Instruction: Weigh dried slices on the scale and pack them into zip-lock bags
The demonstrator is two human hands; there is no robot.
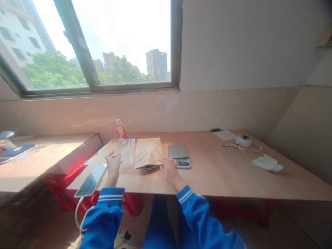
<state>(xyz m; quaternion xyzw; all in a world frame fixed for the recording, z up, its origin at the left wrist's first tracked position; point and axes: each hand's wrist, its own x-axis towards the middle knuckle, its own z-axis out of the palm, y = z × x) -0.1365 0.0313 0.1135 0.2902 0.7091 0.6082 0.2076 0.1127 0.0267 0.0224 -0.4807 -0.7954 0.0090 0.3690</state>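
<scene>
While the right hand (pixel 169 172) has its fingers (pixel 165 163) together on the near corner of a brown paper pouch (pixel 147 153), pinch unclear, the left hand (pixel 113 165) hangs loosely curled just beside a clear plastic bag (pixel 126 154), both near the table's (pixel 228 173) front edge.

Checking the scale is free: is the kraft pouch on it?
No, the kraft pouch lies beside the scale, not on it.

Bright blue track-jacket sleeves cover both arms — the left sleeve (pixel 102 218) and right sleeve (pixel 199 214) end at bare wrists above the left hand (pixel 113 165) and right hand (pixel 171 173), thin white stripes marking each cuff. Blue trousers (pixel 158 224) match them.
</scene>
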